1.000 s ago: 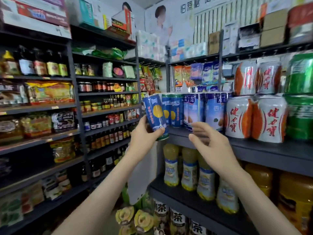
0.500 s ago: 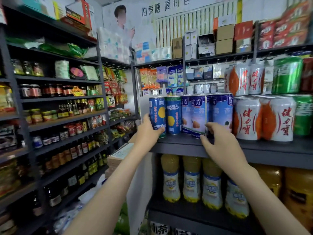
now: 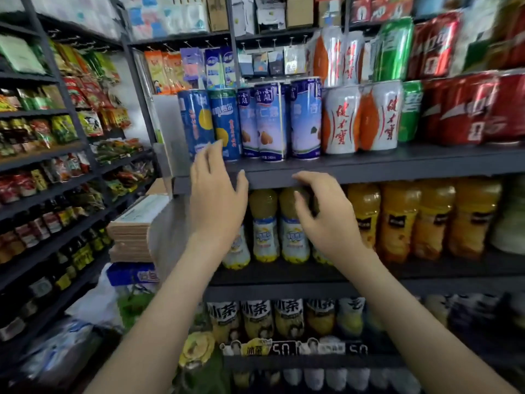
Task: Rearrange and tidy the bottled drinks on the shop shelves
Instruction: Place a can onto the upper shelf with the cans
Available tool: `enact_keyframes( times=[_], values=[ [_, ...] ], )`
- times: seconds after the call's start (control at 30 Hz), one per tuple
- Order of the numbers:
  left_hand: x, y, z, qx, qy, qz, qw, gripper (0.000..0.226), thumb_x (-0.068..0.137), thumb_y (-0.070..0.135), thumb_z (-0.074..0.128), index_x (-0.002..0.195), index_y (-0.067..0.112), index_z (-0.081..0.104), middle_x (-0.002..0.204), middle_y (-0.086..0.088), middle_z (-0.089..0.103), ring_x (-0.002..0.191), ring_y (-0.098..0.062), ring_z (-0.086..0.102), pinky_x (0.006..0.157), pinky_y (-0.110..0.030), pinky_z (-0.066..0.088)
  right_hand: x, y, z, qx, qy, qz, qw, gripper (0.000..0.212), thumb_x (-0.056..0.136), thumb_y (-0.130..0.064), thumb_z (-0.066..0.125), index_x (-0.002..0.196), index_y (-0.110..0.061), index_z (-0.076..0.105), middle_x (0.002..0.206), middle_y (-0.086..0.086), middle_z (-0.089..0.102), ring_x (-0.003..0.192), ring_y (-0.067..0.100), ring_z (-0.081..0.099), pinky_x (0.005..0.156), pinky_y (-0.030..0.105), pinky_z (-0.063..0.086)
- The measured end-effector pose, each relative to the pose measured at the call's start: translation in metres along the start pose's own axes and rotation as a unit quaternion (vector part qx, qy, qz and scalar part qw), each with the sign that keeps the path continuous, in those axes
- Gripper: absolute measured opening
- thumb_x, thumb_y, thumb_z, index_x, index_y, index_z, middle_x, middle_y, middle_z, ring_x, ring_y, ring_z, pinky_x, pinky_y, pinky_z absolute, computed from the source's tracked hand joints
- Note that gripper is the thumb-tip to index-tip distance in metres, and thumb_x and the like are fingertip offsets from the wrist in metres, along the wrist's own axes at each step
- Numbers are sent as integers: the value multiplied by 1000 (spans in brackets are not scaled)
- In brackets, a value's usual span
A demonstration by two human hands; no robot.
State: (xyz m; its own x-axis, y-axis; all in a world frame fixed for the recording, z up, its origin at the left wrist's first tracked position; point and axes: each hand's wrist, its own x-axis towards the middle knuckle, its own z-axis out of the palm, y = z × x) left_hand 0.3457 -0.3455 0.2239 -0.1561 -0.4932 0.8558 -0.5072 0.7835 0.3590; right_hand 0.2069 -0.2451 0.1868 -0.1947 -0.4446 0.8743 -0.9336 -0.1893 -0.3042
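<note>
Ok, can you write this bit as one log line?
left hand open, near blue can | right hand open, before bottles | can upright on shelf

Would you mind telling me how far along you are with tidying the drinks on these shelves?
Done: the blue cans stand upright in a row on the upper shelf. In hand: nothing; the left hand and right hand are both open. Left: probably the yellow bottles below, where the right hand hovers.

The left hand (image 3: 216, 194) has let go of the tall blue metal can (image 3: 196, 123), which now stands on the grey shelf (image 3: 397, 163). The right hand (image 3: 326, 220) has dropped lower, fingers loose.
</note>
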Motion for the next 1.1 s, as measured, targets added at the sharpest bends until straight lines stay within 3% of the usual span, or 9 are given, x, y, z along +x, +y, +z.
enact_keyframes(
  times=[0.1,0.17,0.33,0.5,0.6,0.77,0.93,1.1],
  values=[
    [-57,16,19,-26,7,85,996,40,89,13,60,126,1,52,120,-16,55,114,-29,50,98,-30,38,-31,19,-7,-25,-45,24,998,30,90,-11,61,119,-5,58,113,8,62,109,17,54,93,16,37],
    [-93,23,38,-27,-43,104,993,36,88,12,63,122,1,55,114,-16,59,108,-28,56,90,-29,45,-56,34,-13,-34,-94,59,993,30,90,-13,61,119,-5,57,112,9,60,108,20,54,88,17,38],
    [-161,54,87,8,-273,-6,962,41,94,26,55,132,11,48,123,-8,57,108,-27,58,73,-36,51,-121,77,-44,-42,-164,141,975,31,91,-13,59,120,-7,55,112,10,56,108,25,52,83,32,47],
    [-209,119,125,32,-361,-49,931,36,96,27,52,129,14,47,118,-9,58,96,-27,61,63,-31,45,-171,121,-99,-49,-239,208,947,35,96,-17,53,130,-10,49,127,6,52,120,21,46,92,29,42],
    [-242,161,146,53,-412,-70,907,40,95,29,53,131,15,45,122,-8,58,102,-27,60,66,-33,46,-202,151,-138,-69,-257,227,937,37,97,-17,50,134,-11,47,130,4,51,119,19,47,84,23,41],
    [-281,239,175,44,-441,-91,892,43,95,30,50,135,14,43,122,-7,56,101,-27,59,64,-32,46,-246,197,-209,-74,-254,269,926,33,97,-19,50,128,-10,49,122,6,52,114,23,48,83,28,44],
    [-288,312,204,13,-450,-49,892,41,95,30,51,133,15,44,123,-8,55,103,-27,58,67,-34,48,-256,239,-279,-98,-210,299,926,30,95,-16,53,124,-9,51,119,7,53,115,22,46,83,25,41],
    [-278,366,238,-17,-436,-8,900,35,96,29,49,129,15,46,124,-6,55,110,-25,54,72,-31,43,-254,284,-333,-128,-182,341,913,34,95,-16,55,127,-9,49,123,7,52,117,23,48,85,34,49]
  ],
)
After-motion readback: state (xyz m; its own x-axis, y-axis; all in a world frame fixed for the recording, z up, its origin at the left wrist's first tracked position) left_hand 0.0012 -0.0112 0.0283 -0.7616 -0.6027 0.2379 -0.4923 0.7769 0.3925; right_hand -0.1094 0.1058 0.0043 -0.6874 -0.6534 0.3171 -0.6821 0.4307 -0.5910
